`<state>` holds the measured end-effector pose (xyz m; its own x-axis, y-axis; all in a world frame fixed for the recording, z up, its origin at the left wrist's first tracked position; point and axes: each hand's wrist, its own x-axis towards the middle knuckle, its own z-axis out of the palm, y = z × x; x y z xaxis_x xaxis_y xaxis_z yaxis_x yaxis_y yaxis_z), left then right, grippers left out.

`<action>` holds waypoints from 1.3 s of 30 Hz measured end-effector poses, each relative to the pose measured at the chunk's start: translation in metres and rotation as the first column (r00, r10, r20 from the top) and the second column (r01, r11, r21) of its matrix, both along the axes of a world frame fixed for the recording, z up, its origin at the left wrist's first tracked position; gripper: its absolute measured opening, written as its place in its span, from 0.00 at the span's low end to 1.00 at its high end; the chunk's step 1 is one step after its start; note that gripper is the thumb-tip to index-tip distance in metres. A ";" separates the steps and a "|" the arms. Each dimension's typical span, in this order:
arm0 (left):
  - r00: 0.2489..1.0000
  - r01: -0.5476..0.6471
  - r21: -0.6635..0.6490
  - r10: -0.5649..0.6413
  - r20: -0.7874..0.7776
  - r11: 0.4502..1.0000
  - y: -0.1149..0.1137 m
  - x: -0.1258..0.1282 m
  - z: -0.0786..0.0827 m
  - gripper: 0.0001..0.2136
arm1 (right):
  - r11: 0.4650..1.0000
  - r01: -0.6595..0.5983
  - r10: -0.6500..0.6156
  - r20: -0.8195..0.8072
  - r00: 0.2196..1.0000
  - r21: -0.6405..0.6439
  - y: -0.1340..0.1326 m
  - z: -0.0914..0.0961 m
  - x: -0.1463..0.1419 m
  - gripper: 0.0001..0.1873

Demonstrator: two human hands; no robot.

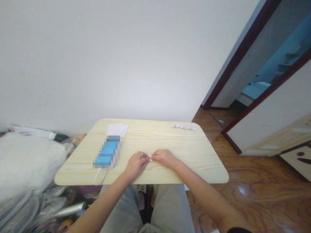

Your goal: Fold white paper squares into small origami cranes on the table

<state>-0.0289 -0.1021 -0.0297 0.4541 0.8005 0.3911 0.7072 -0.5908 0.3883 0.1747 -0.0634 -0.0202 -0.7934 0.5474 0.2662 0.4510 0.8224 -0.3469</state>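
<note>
Both hands meet near the front middle of a pale wooden table (145,139). Between my fingertips is a small piece of white paper (149,156), which looks folded. My left hand (138,164) pinches it from the left, and my right hand (165,158) pinches it from the right. The fingers cover much of the paper, so its exact shape is hard to see. At the far right of the table several small folded white paper pieces (182,127) lie in a row. A stack of white paper sheets (117,128) rests at the far left.
A phone (107,152) with a blurred blue screen lies on the left of the table, a white cord (98,175) trailing to the front edge. A white wall (145,64) stands behind. Left are a white cushion (31,161) and clutter; right, a doorway (233,71) and wooden floor.
</note>
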 end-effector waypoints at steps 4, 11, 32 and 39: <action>0.991 0.063 -0.002 -0.063 -0.115 0.998 0.000 -0.004 0.005 0.09 | 0.999 -0.037 0.037 0.007 0.999 0.013 -0.002 0.003 0.002 0.12; 0.994 0.027 -0.032 -0.030 -0.106 0.999 0.004 0.001 0.008 0.08 | 1.000 -0.006 0.006 0.008 1.000 0.004 -0.002 0.007 -0.002 0.12; 0.987 0.019 -0.197 0.013 0.157 0.980 0.011 0.003 0.015 0.08 | 0.859 0.378 -0.408 -0.016 0.913 -0.345 -0.001 0.005 -0.023 0.04; 0.997 0.002 -0.126 -0.011 -0.076 0.992 0.008 0.000 0.015 0.09 | 0.971 0.219 -0.215 0.044 0.976 -0.097 -0.005 0.013 -0.011 0.09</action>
